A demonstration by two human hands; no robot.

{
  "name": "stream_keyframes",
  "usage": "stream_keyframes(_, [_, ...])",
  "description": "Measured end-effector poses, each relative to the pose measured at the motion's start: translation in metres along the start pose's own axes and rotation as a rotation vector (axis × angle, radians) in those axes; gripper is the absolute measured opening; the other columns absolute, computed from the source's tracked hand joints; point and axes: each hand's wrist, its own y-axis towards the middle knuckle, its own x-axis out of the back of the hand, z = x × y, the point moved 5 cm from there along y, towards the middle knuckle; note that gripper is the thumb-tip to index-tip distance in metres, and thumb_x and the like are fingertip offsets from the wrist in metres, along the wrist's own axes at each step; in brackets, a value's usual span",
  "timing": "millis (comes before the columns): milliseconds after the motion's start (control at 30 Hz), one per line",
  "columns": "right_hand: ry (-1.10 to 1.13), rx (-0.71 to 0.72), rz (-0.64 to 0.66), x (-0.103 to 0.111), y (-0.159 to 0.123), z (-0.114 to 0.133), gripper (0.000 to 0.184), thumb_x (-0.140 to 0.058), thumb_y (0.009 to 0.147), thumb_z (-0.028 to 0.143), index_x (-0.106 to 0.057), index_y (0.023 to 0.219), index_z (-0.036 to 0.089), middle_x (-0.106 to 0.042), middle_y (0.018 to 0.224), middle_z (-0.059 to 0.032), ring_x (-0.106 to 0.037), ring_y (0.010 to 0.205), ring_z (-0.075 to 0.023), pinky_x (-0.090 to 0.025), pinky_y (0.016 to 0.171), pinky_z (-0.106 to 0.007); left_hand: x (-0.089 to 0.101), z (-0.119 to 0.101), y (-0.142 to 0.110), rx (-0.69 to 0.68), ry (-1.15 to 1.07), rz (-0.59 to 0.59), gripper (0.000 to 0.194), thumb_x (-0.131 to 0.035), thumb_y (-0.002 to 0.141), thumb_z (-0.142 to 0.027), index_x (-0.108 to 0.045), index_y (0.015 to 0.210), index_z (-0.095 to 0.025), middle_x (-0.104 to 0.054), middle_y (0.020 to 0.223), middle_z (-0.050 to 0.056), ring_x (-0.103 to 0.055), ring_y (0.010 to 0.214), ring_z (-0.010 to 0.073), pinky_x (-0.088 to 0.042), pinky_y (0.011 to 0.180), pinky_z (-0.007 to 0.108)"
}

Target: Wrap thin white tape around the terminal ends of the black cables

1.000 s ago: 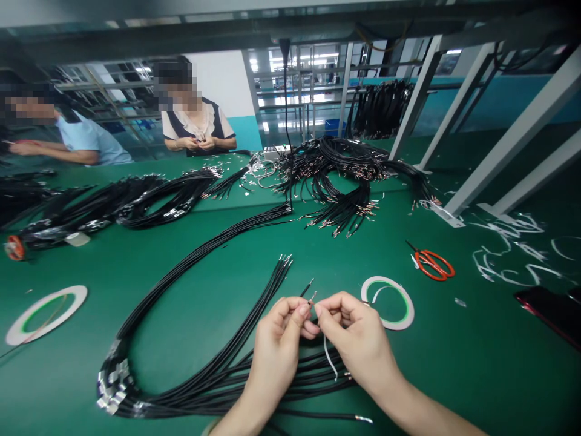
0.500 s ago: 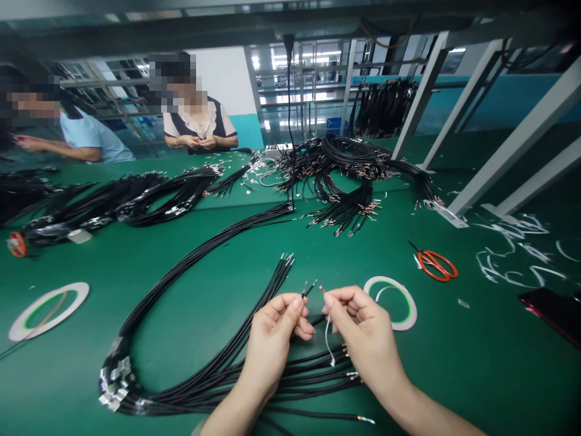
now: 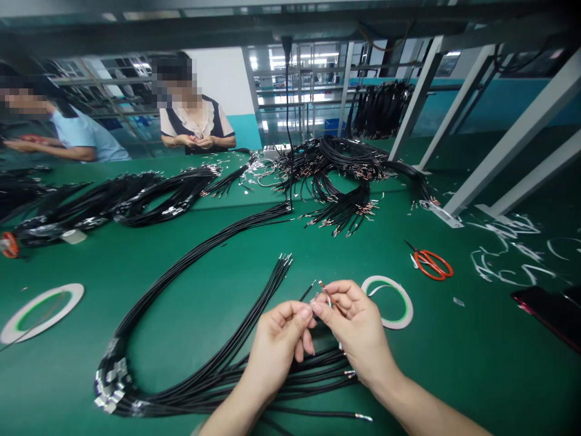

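Observation:
In the middle of the view, my left hand (image 3: 279, 339) and my right hand (image 3: 363, 324) meet at the fingertips. My left hand is closed in a pinch; a black cable end (image 3: 307, 292) with a bare silvery tip sticks up beside its fingers. Pinched in my right hand is a reddish-brown wire (image 3: 330, 295), with a thin white strip hanging below. What lies between the touching fingertips is mostly hidden. Beneath both hands runs a looped bundle of black cables (image 3: 154, 290), taped at its lower-left bend (image 3: 111, 384).
Tape rolls lie left (image 3: 11, 330) and right (image 3: 406, 318). Orange-handled scissors (image 3: 433, 264), white scraps (image 3: 508, 254) and a dark phone-like object (image 3: 544, 312) are to the right. More cable bundles (image 3: 345, 157) lie behind. Metal posts (image 3: 503, 151) rise at right. Two people sit opposite.
My hands have come together, the right one moving left until the fingertips touch. More of the reddish-brown wire shows above my right hand. The view has shifted slightly.

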Motion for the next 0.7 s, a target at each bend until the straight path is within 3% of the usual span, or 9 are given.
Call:
stream_keyframes(67, [0.025,-0.023,0.047,-0.001,0.001,0.001,0.028,-0.078,0.072,0.025,-0.057,0.088,0.019,-0.069,0.077,0.0006,-0.063,0.068,-0.0127,-0.049,0.063,-0.023,0.001,0.000,0.000,-0.003,0.000,0.004,0.030,-0.062,0.083,-0.041,-0.061,0.073,-0.013,-0.058,0.044,-0.002,-0.042,0.034,0.0049,-0.029,0.039,0.015])
stream_keyframes(233, [-0.031,-0.054,0.026,0.005,0.002,0.005,0.022,-0.069,0.082,0.033,-0.057,0.093,0.019,-0.070,0.081,-0.0015,-0.055,0.053,-0.0084,-0.037,0.043,-0.017,0.001,0.002,0.000,0.015,-0.004,-0.004,0.029,-0.061,0.084,-0.041,-0.060,0.076,-0.013,-0.057,0.044,-0.003,-0.041,0.034,0.0051,-0.029,0.039,0.015])
stream_keyframes(400, [0.020,-0.036,0.085,-0.001,0.001,0.000,0.032,-0.079,0.071,0.027,-0.056,0.092,0.020,-0.070,0.084,-0.0012,-0.065,0.074,-0.0147,-0.050,0.068,-0.025,0.000,0.002,0.001,-0.015,0.002,-0.003,0.029,-0.061,0.084,-0.040,-0.060,0.075,-0.013,-0.055,0.046,-0.004,-0.040,0.037,0.0047,-0.029,0.041,0.015])
stream_keyframes(500, [0.020,-0.039,0.088,-0.003,0.002,-0.003,0.030,-0.077,0.073,0.028,-0.056,0.091,0.020,-0.070,0.080,-0.0006,-0.065,0.071,-0.0147,-0.050,0.069,-0.026,0.000,0.001,0.001,-0.018,-0.004,0.017,0.028,-0.062,0.082,-0.040,-0.061,0.075,-0.013,-0.055,0.048,-0.004,-0.041,0.039,0.0055,-0.032,0.043,0.016])
stream_keyframes(600, [-0.051,-0.010,0.032,0.002,0.000,0.002,0.023,-0.071,0.080,0.033,-0.056,0.093,0.020,-0.069,0.082,-0.0015,-0.062,0.065,-0.0130,-0.047,0.056,-0.022,0.001,-0.001,0.001,-0.035,-0.028,0.006,0.025,-0.066,0.080,-0.038,-0.064,0.084,-0.013,-0.058,0.052,-0.003,-0.046,0.043,0.0068,-0.037,0.045,0.017])
stream_keyframes(700, [-0.185,0.079,-0.062,0.008,-0.005,0.013,0.016,-0.059,0.089,0.036,-0.059,0.093,0.020,-0.068,0.088,-0.0029,-0.049,0.050,-0.0087,-0.040,0.046,-0.020,0.004,-0.005,-0.001,-0.098,-0.044,-0.060,0.022,-0.067,0.080,-0.032,-0.065,0.091,-0.014,-0.064,0.061,0.000,-0.058,0.052,0.0101,-0.047,0.053,0.019])
